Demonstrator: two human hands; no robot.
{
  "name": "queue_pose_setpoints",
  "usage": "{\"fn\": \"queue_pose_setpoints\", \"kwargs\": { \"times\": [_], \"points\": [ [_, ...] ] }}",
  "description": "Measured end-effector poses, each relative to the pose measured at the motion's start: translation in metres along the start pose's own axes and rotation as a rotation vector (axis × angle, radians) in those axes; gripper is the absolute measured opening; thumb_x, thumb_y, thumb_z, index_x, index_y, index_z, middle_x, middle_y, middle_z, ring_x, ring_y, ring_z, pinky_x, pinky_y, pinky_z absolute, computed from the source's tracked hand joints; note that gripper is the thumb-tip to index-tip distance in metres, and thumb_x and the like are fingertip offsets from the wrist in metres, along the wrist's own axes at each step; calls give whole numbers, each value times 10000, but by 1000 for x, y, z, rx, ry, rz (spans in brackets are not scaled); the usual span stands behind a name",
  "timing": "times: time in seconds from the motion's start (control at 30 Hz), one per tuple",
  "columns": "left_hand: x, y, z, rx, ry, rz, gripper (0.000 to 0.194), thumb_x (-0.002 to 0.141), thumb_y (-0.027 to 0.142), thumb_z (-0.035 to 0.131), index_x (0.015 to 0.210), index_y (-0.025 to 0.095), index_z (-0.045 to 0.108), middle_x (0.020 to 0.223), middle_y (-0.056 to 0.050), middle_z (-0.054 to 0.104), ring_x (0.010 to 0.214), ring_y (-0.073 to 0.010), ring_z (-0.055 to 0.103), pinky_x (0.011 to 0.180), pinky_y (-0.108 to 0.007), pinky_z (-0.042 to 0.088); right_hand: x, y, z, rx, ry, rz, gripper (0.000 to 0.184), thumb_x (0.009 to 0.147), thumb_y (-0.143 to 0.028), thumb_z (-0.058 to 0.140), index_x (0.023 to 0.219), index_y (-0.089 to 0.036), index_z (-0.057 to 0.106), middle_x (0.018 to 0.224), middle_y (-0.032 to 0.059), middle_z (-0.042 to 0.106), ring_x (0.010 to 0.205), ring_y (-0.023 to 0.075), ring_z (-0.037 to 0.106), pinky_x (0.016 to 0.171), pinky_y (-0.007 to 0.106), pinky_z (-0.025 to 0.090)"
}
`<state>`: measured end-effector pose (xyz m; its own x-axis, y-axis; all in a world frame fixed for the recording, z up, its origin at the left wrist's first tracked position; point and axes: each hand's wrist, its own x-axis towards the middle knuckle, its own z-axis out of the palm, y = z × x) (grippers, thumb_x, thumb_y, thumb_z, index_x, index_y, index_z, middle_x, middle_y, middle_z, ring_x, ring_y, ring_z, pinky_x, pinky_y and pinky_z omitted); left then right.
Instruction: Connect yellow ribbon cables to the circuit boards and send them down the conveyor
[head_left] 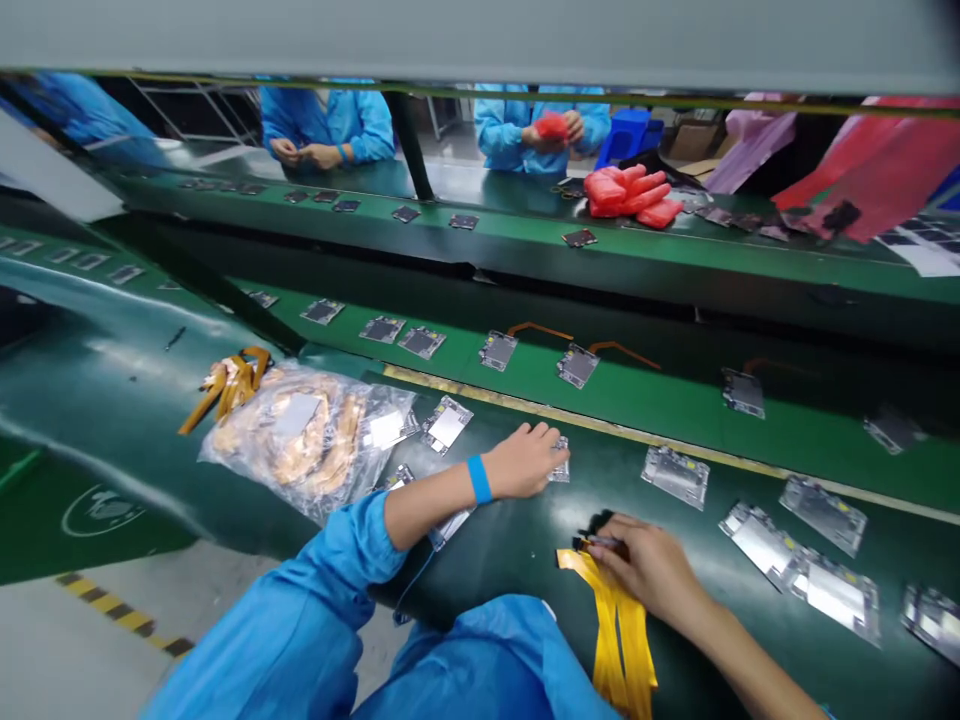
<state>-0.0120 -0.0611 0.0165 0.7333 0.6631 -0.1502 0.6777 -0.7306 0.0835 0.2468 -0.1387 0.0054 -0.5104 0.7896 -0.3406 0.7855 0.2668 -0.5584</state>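
Note:
My left hand (525, 460) reaches forward over the dark green bench, its fingers curled round a small silvery metal board (559, 463). A blue band circles that wrist. My right hand (649, 570) rests nearer to me, fingers pinched on the dark end of a bundle of yellow flex strips (619, 630) that trails back toward my body. Both sleeves are blue.
A clear bag of orange flex cables (307, 440) lies at the left, loose orange strips (232, 383) beside it. Several metal boards (675, 475) lie on the bench and on the green conveyor (637, 400). Other people in blue coats work across the line, near red gloves (630, 195).

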Motion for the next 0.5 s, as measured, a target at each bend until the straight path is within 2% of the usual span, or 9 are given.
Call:
{"fn": "queue_pose_setpoints", "kwargs": {
  "times": [0.23,0.33,0.5],
  "points": [
    [-5,-8,-3,27,-23,110,369,968,308,631,1332,254,606,1410,-175,510,1235,-340,501,919,-434,459,1,-2,-4,177,70,0,187,961,-335,642,867,-277,793,974,6,796,887,197,734,738,267,423],
    [-3,-9,-5,29,-41,125,350,980,262,595,1330,265,623,1387,-169,524,1217,-326,512,923,-428,461,4,-1,-5,236,113,43,170,928,-345,682,832,-256,789,904,7,794,832,190,718,711,262,410],
    [5,-9,-12,12,-89,143,325,936,204,612,1256,230,661,1311,-172,536,1159,-322,530,900,-432,489,14,5,-7,369,143,93,249,907,-407,674,783,-207,754,731,3,743,670,157,619,619,250,358]
  ]
}}
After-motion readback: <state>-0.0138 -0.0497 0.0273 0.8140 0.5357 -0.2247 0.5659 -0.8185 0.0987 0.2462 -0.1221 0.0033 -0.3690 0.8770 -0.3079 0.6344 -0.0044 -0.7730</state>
